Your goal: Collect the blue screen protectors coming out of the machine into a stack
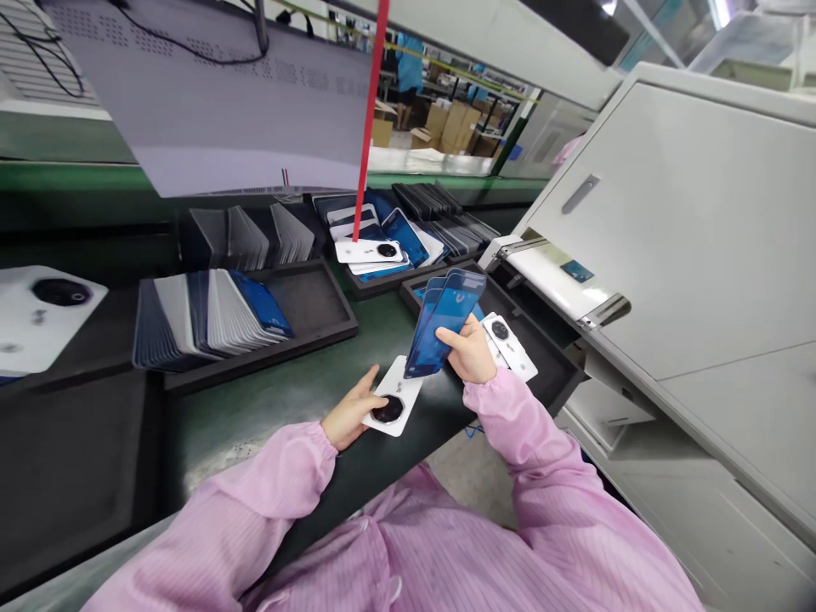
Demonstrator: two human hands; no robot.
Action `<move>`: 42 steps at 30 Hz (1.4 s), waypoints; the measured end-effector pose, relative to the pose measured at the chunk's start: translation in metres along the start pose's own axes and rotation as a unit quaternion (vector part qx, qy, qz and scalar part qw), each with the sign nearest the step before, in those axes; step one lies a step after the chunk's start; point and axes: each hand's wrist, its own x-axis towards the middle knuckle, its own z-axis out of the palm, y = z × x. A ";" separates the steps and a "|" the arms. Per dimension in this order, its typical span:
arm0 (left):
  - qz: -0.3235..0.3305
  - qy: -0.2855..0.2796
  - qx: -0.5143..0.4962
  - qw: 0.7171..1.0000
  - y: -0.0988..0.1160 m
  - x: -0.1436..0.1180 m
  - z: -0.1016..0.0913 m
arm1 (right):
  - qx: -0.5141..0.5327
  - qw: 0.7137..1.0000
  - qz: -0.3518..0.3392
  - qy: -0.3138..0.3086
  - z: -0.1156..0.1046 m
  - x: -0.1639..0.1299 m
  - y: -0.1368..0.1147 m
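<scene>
Head view: a dark desk [280, 391] carries a black tray [314, 299] of leaning panels [220, 314]; over the desk, the right hand [473, 352] pinches fanned blue panels [444, 319] between its fingers, the left hand [348, 416] likewise a white panel [406, 381] at its dark disc [390, 412].

Bright, cool light here, a lamp [720, 13] glowing high above! Pale glare smears the table [306, 382] by its near edge, background boxes [460, 127] look soft, and wide-angle distortion stretches the white cabinet [714, 229].
</scene>
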 end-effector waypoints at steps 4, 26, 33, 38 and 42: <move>-0.013 -0.056 0.003 0.998 0.013 -0.017 -0.003 | 0.016 0.999 0.015 0.027 0.002 -0.004 0.000; 0.231 0.104 0.346 0.903 0.080 -0.052 -0.023 | 0.158 0.978 0.086 0.103 0.022 -0.002 0.048; 0.142 0.123 0.153 0.970 0.046 -0.034 -0.031 | 0.153 0.982 0.011 0.110 0.029 -0.006 0.048; 0.100 0.157 0.023 0.982 0.033 -0.026 -0.032 | 0.201 0.967 0.112 0.105 0.038 -0.013 0.055; 0.160 0.154 -0.041 0.974 0.029 -0.027 -0.023 | 0.237 0.935 0.261 0.036 0.052 -0.030 0.066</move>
